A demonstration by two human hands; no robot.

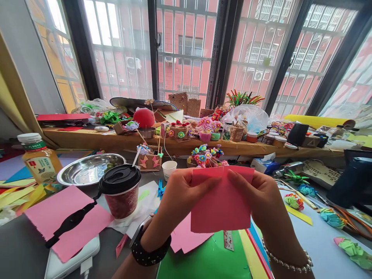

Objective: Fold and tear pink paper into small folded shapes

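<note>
No readable text, bottle label (42, 169) lettering too small

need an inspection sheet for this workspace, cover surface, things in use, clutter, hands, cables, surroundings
Surface: gray tabletop, with a green sheet at the front.
Things in use: pink paper held up; more pink sheets lie below it, partly over the green sheet.
Clutter: lidded cup, metal plate and bottle on the left; crumpled paper shapes on the right.
Hands: left hand and right hand both grip the pink paper, thumbs near its top edge.
Cables: white cable beside a white device, lower left.
Surroundings: crowded ledge below barred windows.
</note>
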